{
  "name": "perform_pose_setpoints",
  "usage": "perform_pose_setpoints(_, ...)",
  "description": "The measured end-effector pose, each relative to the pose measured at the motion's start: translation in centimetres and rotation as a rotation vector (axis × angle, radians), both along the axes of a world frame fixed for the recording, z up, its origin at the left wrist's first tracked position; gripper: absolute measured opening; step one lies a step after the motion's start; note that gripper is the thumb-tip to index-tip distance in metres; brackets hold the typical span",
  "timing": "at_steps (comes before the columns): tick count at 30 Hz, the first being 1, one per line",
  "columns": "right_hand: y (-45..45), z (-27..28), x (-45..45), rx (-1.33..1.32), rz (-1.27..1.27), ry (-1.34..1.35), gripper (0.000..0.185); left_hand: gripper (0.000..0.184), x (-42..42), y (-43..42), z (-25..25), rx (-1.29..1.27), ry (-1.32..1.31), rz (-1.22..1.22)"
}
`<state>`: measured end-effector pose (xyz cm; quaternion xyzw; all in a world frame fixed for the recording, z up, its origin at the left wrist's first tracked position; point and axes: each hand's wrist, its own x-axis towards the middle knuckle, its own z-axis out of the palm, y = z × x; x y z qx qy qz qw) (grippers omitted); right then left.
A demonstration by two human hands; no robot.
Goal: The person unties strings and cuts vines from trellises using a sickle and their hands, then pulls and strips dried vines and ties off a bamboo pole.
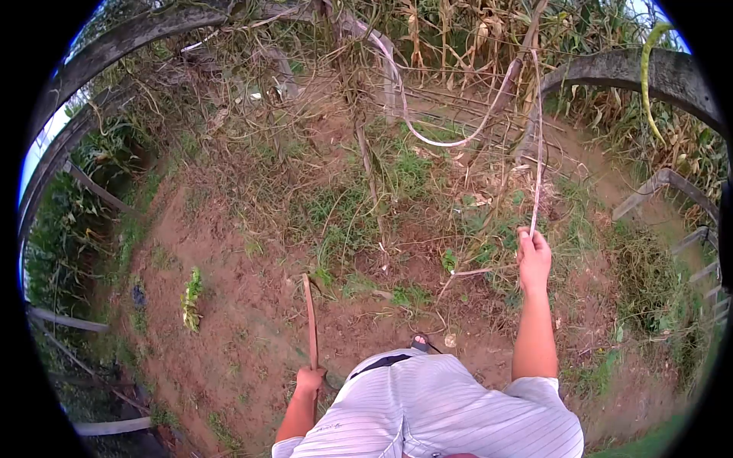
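My left hand (311,379) is closed around a wooden-handled tool (311,320), which points forward with its far end near the soil; a curved part at that end is hard to make out. Raised in front of me on the right, my right hand (533,248) pinches the lower end of a pale pinkish strip (539,153). From there the strip runs up to a slanting pole, and a loop (450,143) of similar material hangs to the left of it. Dry vines tangle around an upright stake (365,153) ahead.
Curved grey beams (611,69) arch overhead at both sides. A long green-yellow pod (646,76) hangs at upper right. Dry corn stalks (443,38) stand at the back. A leafy yellow-green bunch (191,301) lies on the soil at left.
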<state>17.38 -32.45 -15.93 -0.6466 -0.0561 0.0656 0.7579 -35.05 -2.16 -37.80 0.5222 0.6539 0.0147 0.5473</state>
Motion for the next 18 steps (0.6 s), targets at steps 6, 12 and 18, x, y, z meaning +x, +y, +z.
perform_pose_setpoints(6,-1.4,-13.4,-8.4,-0.252,0.064,0.180,0.012,0.014,3.4,1.6,0.5,-0.097,0.055,-0.076)
perform_pose_setpoints(12,-4.7,-18.1,-12.5,-0.484,-0.021,0.150,0.013,0.019,5.5,6.5,-1.1,-0.073,0.153,-0.237)
perform_pose_setpoints(18,-11.0,-19.8,-19.8,-0.923,-0.208,0.241,0.024,0.014,8.0,13.4,-1.1,-0.130,0.094,-0.342)
